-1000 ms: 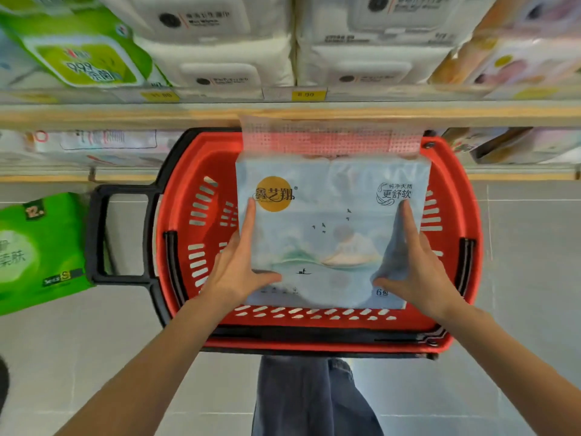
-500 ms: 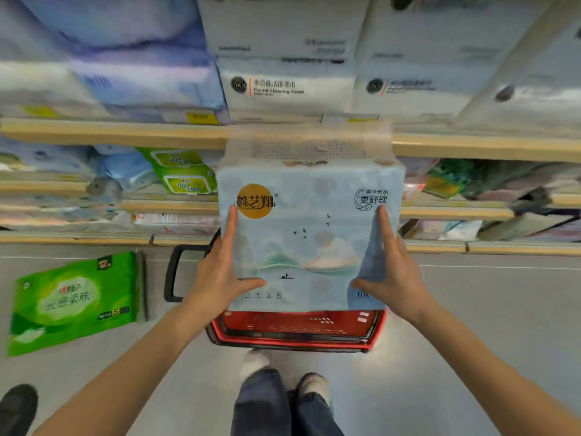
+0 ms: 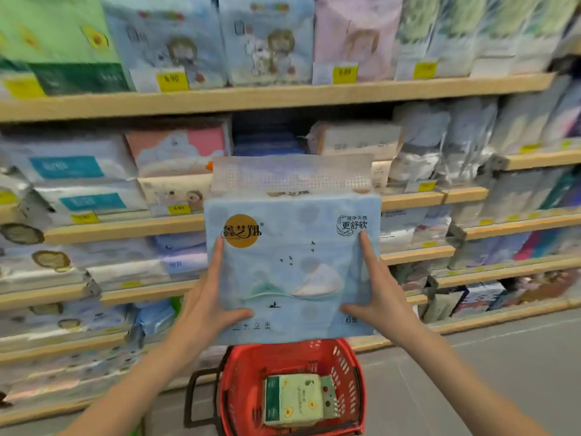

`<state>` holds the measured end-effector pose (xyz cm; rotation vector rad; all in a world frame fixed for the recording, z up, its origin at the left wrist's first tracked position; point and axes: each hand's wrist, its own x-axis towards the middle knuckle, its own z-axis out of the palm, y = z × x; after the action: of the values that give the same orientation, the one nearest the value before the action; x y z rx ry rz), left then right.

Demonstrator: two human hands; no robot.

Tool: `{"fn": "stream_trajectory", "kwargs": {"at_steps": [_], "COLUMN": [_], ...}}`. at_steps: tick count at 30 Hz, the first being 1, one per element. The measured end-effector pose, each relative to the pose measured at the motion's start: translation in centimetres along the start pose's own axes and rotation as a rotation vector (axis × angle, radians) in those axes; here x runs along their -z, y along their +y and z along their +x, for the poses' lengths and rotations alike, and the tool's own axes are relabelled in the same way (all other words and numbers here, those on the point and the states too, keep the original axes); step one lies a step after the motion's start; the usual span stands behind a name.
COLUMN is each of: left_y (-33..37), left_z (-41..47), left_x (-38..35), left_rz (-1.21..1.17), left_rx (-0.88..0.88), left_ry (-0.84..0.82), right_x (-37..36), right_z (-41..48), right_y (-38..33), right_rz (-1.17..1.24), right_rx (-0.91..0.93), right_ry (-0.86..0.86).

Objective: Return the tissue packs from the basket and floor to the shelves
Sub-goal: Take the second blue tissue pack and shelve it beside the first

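Note:
A light blue tissue pack [image 3: 292,262] with a gold round logo and a mountain picture is held upright in front of the shelves, well above the basket. My left hand [image 3: 209,305] grips its left edge and my right hand [image 3: 379,297] grips its right edge. Below it, on the floor, stands the red basket [image 3: 239,382], with a green and cream tissue pack [image 3: 295,399] lying inside. Wooden shelves [image 3: 283,92] full of tissue packs rise behind. A dark gap [image 3: 267,133] shows on the second shelf, just above the held pack.
Shelf rows run the full width, each with yellow price tags [image 3: 172,79] on the front edge. The basket's black handle [image 3: 196,401] sticks out to the left. Grey tiled floor [image 3: 487,372] lies to the right of the basket.
Both hands have lifted the blue pack out of the basket up to shelf height. The view has tilted upward, so higher shelves show and the green pack on the floor is out of view.

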<state>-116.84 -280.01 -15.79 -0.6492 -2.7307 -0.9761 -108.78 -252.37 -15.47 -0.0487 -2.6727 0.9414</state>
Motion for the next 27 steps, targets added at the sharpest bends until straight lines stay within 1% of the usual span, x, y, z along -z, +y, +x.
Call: {"fn": "stream_trajectory", "kwargs": {"at_steps": [6,11,15,19,22,27], "left_y": [6.6,11.4,14.8,17.8,20.0,23.1], "left_z": [0.4,2.4,4.5,8.0,10.9,15.4], "left_x": [9.2,14.3,16.9,18.6,19.6,21.5], "left_rz": [-0.056,-0.065,-0.048,0.014,0.009,0.013], "left_rx": [-0.165,-0.266,-0.327,-0.338,-0.359,-0.357], "left_ry": [0.138,0.225,0.296,0.368,0.411,0.557], "right_x": [8.2,14.1,17.9,21.0,23.5,27.7], "right_z": [-0.1,1.3,3.3,6.3,9.5,15.4], "right_y": [-8.1,-12.1,-13.4,-13.5,-13.4,-14.2], "right_rz": [-0.015,-0.090,-0.088,-0.070,-0.064,-0.029], "right_rx": [0.108,0.222,0.298,0.347,0.423,0.528], "right_ry": [0.151,0.282,0.341,0.404,0.445,0.468]}}
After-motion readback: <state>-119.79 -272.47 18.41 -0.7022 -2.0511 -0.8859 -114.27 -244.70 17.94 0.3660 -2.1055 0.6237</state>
